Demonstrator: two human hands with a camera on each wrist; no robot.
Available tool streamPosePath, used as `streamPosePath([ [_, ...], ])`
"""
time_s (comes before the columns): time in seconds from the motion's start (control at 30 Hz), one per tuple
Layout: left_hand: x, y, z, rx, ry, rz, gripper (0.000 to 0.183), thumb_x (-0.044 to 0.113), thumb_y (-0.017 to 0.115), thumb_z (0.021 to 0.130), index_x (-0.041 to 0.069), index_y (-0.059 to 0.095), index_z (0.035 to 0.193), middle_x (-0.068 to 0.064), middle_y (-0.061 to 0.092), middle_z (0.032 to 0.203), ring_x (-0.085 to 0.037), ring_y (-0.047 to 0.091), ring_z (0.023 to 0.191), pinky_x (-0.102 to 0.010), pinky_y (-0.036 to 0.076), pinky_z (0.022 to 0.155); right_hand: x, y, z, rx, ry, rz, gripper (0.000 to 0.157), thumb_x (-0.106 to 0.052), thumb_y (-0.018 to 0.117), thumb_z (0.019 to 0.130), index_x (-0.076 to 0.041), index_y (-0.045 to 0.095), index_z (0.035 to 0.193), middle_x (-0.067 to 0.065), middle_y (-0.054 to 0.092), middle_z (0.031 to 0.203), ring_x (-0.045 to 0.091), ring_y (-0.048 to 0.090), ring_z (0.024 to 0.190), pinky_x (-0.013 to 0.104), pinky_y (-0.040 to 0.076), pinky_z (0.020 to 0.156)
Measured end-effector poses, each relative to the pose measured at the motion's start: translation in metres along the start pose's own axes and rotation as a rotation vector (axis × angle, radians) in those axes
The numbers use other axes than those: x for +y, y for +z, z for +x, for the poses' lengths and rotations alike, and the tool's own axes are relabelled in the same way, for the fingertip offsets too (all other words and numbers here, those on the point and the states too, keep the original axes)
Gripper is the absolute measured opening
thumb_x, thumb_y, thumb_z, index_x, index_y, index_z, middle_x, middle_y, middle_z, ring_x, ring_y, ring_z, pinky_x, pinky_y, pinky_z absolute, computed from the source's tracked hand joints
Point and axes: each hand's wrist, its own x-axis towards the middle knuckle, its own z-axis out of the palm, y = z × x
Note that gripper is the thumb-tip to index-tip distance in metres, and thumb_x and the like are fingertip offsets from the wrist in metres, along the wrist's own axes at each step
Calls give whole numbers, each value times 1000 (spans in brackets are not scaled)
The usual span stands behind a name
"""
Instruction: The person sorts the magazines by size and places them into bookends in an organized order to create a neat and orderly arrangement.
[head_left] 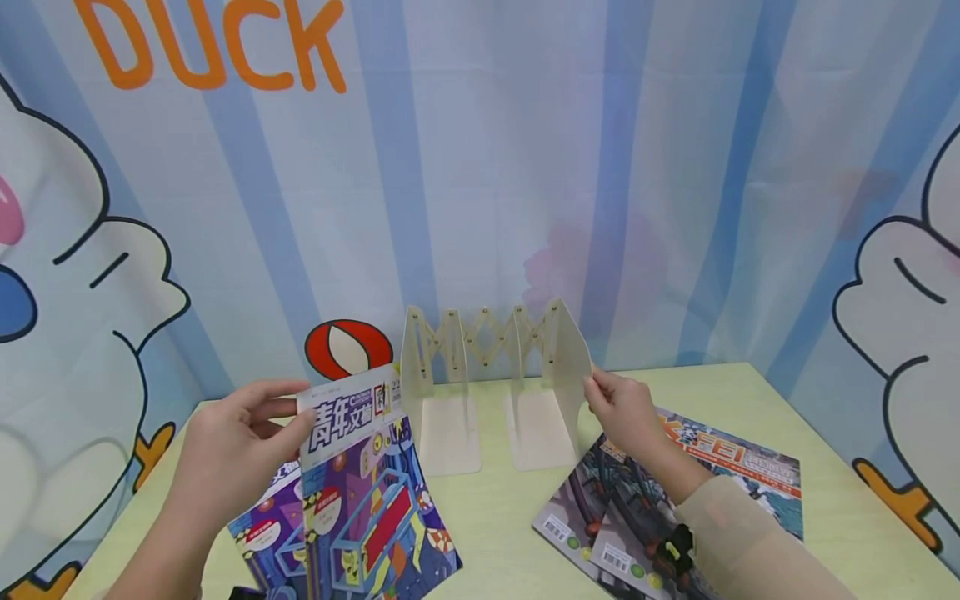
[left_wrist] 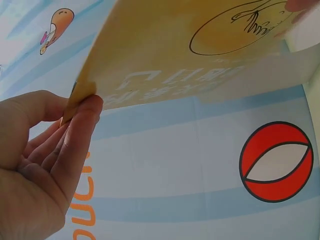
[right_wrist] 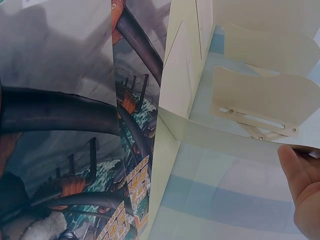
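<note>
Big orange capitals on the blue-and-white striped curtain spell "DUCK"; the left wrist view shows the word turned sideways. Across the raised magazine to the left, purple characters on a white band read "青年文摘"; on the partly covered magazine beneath it, I can make out "文摘". To the right, the upper magazine carries orange letters "K" and "FEI", the Chinese title beside them unclear. Two white barcode labels there are too small to read. White lettering on the raised magazine's yellow back cover is blurred.
</note>
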Motion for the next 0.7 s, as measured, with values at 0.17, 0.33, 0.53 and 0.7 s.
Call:
streamPosePath([
  [0.17, 4, -2, -2, 1, -7, -25, 33, 19, 65, 89, 8, 62, 119, -17, 72, 98, -19, 70, 70, -17, 52, 53, 0, 0, 0, -2, 5, 1, 39, -16, 50, 98, 1, 51, 133, 23, 70, 97, 29, 70, 71, 22, 46, 46],
  [0.33, 10, -3, -5, 19, -22, -49, 34, 21, 67, 88, 9, 63, 119, -16, 72, 98, -19, 71, 69, -17, 52, 53, 0, 0, 0, -6, 15, 5, 39, -16, 49, 98, 0, 50, 134, 23, 70, 97, 29, 70, 72, 21, 47, 47],
  [0.53, 16, -5, -8, 45, -22, -74, 34, 20, 68, 87, 9, 63, 119, -16, 72, 99, -20, 72, 70, -16, 53, 55, 0, 0, 0, -12, 24, 10, 40, -17, 49, 98, 0, 49, 134, 23, 70, 96, 30, 70, 72, 23, 44, 44],
  [0.7, 21, -7, -10, 64, -27, -86, 34, 20, 68, 87, 8, 63, 119, -17, 72, 100, -21, 72, 70, -15, 53, 55, -1, 0, 0, -13, 25, 14, 40, -17, 49, 99, 0, 49, 134, 22, 70, 94, 31, 69, 72, 23, 43, 43],
])
